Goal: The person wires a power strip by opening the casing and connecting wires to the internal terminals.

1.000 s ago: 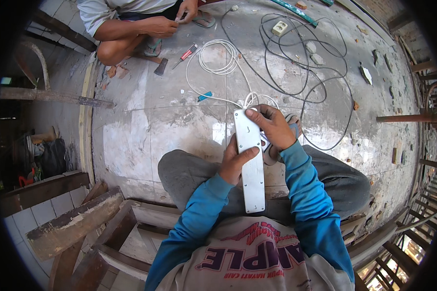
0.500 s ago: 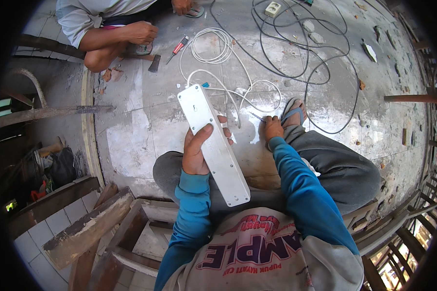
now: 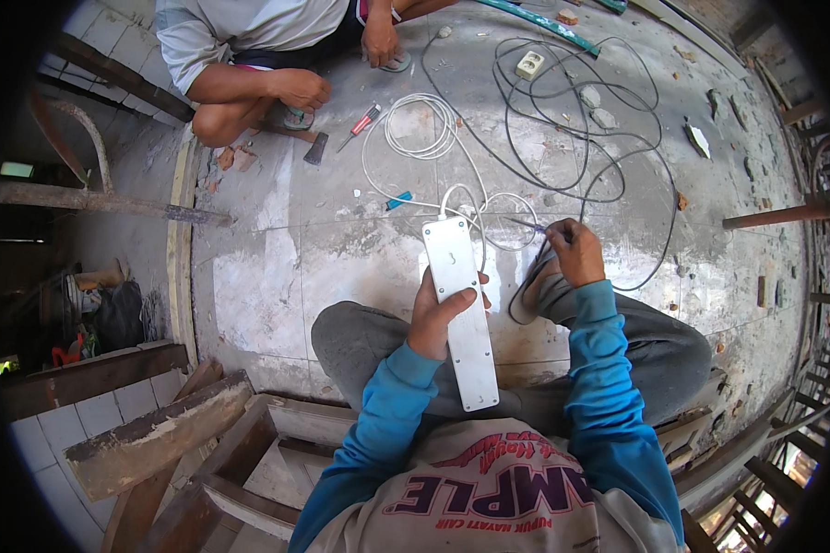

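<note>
A long white power strip [image 3: 468,346] lies screw side up in my left hand [image 3: 438,318], the thumb across its back and the fingertips showing at its other edge. Small screws dot that face, and a white cable [image 3: 459,191] leaves its far end. My right hand [image 3: 576,252] is closed on a slim screwdriver [image 3: 528,224], its thin shaft pointing left, clear of the strip. Part of its handle is hidden by my fingers. A small teal object [image 3: 398,200] rests on the floor by the cable.
Beyond the strip lie a coiled white cable [image 3: 421,126], a red-handled screwdriver [image 3: 360,126] and a hatchet [image 3: 315,148]. Black cable loops [image 3: 609,195] and a socket [image 3: 529,64] spread at far right. Another person's hand [image 3: 304,88] is at far left. Timber pieces [image 3: 161,441] stand near left.
The power strip in my left hand has shifted right and now stands more upright. My right hand has risen from beside my foot, bringing the screwdriver with it. The view has shifted somewhat.
</note>
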Tool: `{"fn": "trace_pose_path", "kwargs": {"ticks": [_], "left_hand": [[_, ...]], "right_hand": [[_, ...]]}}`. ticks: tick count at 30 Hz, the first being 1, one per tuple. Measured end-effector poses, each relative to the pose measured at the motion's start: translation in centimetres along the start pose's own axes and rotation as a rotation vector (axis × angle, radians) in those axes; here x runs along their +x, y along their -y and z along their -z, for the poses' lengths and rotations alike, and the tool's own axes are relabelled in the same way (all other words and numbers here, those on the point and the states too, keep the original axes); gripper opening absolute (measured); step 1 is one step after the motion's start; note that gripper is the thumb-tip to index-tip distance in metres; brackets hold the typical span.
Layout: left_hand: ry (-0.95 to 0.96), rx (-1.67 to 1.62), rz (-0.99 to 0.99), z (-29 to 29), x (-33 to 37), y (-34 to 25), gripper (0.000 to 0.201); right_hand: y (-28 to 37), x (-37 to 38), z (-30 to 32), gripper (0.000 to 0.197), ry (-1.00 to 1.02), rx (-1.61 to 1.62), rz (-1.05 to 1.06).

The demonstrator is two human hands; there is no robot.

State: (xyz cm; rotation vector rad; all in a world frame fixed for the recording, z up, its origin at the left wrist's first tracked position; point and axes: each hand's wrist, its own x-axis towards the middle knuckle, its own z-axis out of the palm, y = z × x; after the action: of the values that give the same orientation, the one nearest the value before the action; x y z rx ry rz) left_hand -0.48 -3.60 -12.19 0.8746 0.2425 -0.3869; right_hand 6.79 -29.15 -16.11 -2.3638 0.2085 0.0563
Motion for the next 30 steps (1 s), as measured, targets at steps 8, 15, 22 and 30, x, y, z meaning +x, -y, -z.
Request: {"fn": "trace_pose_path", "kwargs": {"ticks": [8, 15, 22, 30], "left_hand": [[0.037, 0.088, -0.007, -0.3, -0.7, 2.1, 0.055], [0.053, 0.062, 0.002, -0.6, -1.1, 2.0, 0.057], [0.045, 0.084, 0.001, -0.5, -1.0, 2.3, 0.058], [0.049, 0.098, -0.008, -0.6, -1.1, 2.4, 0.057]], "right_hand": [[12.6, -5.7, 11.6, 0.018, -0.007, 0.002, 0.313], [14.2, -6.7, 11.4, 0.017, 0.075, -0.074, 0.480], [14.6, -6.5, 10.9, 0.016, 0.073, -0.125, 0.523], [14.4, -6.6, 10.8, 0.016, 0.069, -0.148, 0.537]]}}
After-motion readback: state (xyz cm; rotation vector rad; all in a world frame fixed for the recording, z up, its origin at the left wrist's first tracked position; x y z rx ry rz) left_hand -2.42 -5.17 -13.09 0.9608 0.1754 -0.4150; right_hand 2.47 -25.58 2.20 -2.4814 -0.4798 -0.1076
